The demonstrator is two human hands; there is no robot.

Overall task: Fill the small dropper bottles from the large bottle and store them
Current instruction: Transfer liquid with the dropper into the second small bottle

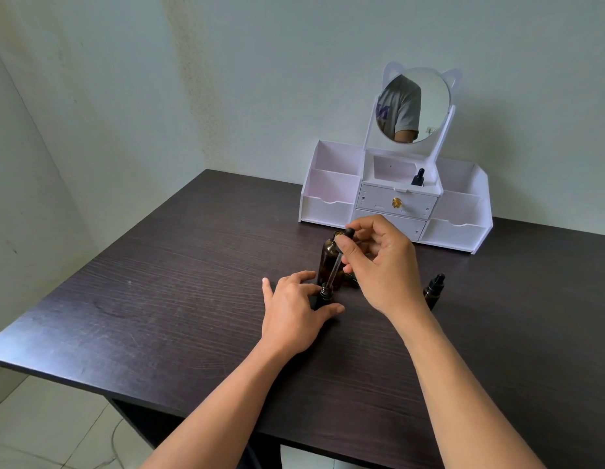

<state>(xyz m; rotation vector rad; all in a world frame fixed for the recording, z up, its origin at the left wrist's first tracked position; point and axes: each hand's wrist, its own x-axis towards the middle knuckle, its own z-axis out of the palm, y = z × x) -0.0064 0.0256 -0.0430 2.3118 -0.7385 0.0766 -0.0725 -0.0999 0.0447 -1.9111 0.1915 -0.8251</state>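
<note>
Step at the small bottle: we judge we're mid-fill. The dropper (335, 267) is slanted down w/ its glass tip at the open neck of the small bottle (320, 301).
Next move: we'd say squeeze the bulb to empty it, then screw the dropper down. That calls for keeping the tip centred in the narrow neck and the bottle steady.
Table (159, 299): dark wood-grain top; all the work sits mid-table.
Organiser (331, 184): white, at the back of the table, round mirror (429, 106) on top, drawers below.
Large bottle (328, 258): amber, upright, just behind the small bottle, partly hidden by our fingers; fill level we can't tell.
Right hand (379, 262): thumb and forefinger pinch the dropper near its black collar, other fingers loosely curled.
Left hand (294, 306): thumb and fingers wrap the small bottle low down, bracing it on the table.
Capped bottle (433, 291): dark, dropper on, standing right of our right wrist.
Stored bottle (418, 177): black-topped, already in the organiser's centre top compartment.
</note>
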